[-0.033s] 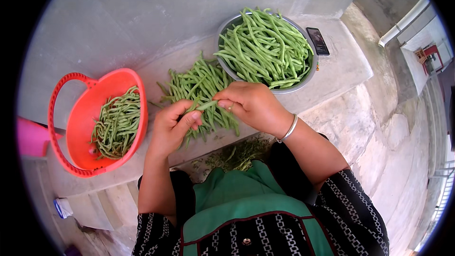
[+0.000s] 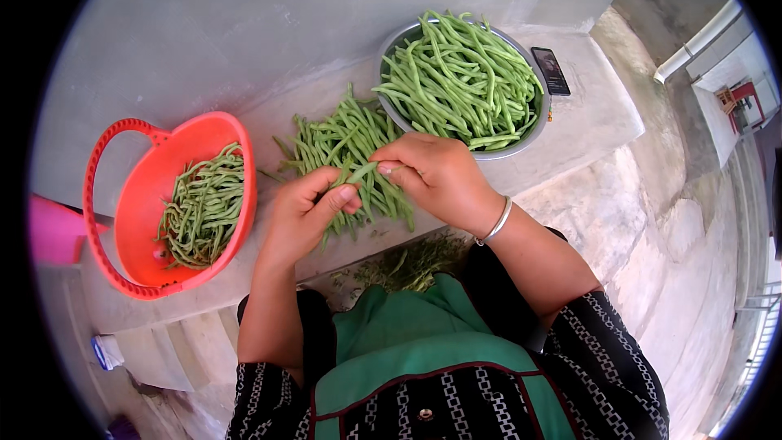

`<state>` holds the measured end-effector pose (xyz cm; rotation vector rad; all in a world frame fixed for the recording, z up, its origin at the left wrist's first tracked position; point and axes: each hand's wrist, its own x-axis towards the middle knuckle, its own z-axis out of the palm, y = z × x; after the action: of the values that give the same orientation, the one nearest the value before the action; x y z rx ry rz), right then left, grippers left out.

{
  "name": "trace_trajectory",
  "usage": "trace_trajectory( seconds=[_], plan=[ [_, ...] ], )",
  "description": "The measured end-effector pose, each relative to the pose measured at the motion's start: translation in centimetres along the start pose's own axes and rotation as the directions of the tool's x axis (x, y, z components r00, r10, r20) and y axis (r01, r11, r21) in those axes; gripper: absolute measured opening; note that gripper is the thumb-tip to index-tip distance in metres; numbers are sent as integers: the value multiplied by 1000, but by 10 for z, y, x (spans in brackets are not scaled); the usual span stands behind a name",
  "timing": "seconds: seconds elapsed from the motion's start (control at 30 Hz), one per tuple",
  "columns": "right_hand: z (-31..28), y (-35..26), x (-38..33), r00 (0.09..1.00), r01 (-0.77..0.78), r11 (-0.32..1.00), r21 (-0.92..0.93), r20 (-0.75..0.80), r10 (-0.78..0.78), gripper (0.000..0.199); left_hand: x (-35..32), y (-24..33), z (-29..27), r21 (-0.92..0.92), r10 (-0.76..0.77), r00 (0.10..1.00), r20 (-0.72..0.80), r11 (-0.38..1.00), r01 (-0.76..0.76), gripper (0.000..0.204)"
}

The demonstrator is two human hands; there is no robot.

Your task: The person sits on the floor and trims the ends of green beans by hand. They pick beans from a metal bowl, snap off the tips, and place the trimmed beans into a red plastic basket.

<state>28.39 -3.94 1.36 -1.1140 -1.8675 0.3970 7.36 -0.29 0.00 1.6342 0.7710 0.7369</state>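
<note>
head view: both hands (image 2: 371, 195) unmoved on one green bean (image 2: 360, 172) (same pinch)

A single head-worn fisheye view looks steeply down, close over a concrete ledge (image 2: 586, 126) and the wearer's lap.

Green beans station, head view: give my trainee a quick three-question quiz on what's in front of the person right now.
1. True or false: both hands hold one green bean between them.
2. Which container holds more beans: the metal bowl or the orange basket?
3. What flat dark object lies right of the bowl?

Key
1. True: left hand and right hand pinch its ends.
2. The metal bowl.
3. A phone.
</note>
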Motion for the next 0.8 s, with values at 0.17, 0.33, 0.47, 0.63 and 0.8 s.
trace_trajectory(
  seconds=[0.17, 0.33, 0.47, 0.63, 0.8],
  plan=[
    [22, -5, 3, 949, -257, 850, 459, -45, 311, 12, 6, -13, 18, -201, -2, 1000, -5, 979, 0, 19],
    [28, -6, 13, 906, -372, 712, 595, 65, 418, 11, 6, -12, 8, -364, 14, 984, -177, 928, -79, 18],
    [34, -6, 8, 937, -313, 763, 565, 51, 346, 8, 6, -10, 3, -506, -30, 977, -211, 858, -83, 17],
    [35, -11, 9, 942, -317, 803, 504, 71, 327, 6, 2, -17, 13, -523, -82, 989, -121, 852, 7, 20],
    [37, -10, -1, 968, -92, 990, 109, 242, 63, 8, 7, -24, -42, -750, -153, 880, -450, 599, -280, 19]
  ],
)
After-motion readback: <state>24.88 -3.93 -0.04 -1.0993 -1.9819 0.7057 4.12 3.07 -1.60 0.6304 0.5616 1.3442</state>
